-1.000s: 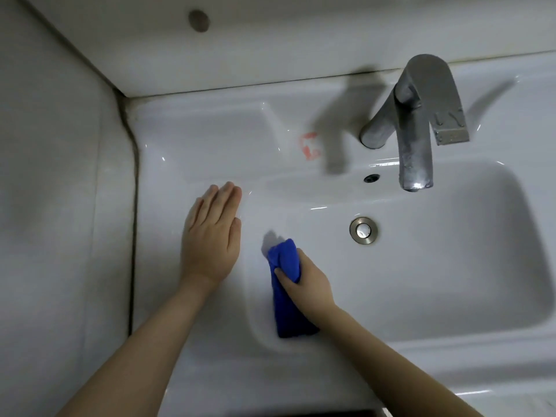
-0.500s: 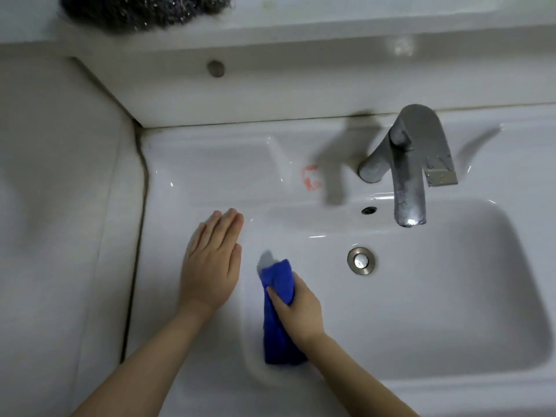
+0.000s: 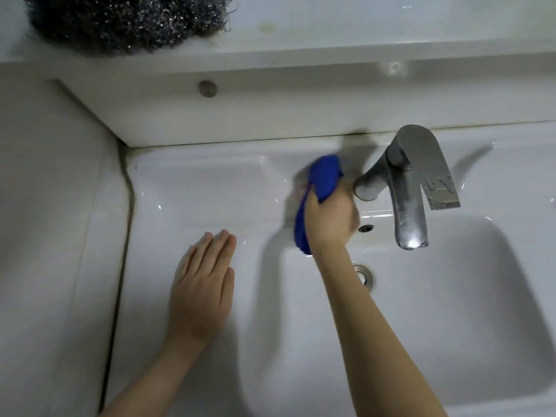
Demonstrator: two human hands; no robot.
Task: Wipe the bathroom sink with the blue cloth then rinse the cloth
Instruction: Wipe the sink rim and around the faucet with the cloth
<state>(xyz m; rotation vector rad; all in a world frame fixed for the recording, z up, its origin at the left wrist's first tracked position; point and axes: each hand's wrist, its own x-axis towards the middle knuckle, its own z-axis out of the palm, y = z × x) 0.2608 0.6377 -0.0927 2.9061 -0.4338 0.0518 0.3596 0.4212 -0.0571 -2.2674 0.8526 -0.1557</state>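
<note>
The white bathroom sink (image 3: 469,311) fills the view, with a rectangular basin and a flat rim. My right hand (image 3: 331,215) grips the blue cloth (image 3: 323,179) and presses it on the back rim, just left of the metal faucet (image 3: 406,188) base. The cloth hangs down over the basin's back left edge. My left hand (image 3: 201,284) lies flat, palm down, on the left rim with its fingers together. No water runs from the spout.
The drain plug (image 3: 365,276) shows partly behind my right forearm, and the overflow hole (image 3: 366,227) sits under the spout. A steel-wool scourer (image 3: 126,19) rests on the shelf above. A tiled wall (image 3: 51,236) closes the left side.
My right hand has carried the blue cloth from the basin's left inner wall up to the back rim beside the faucet base. The left hand stays flat on the rim. The camera tilted upward.
</note>
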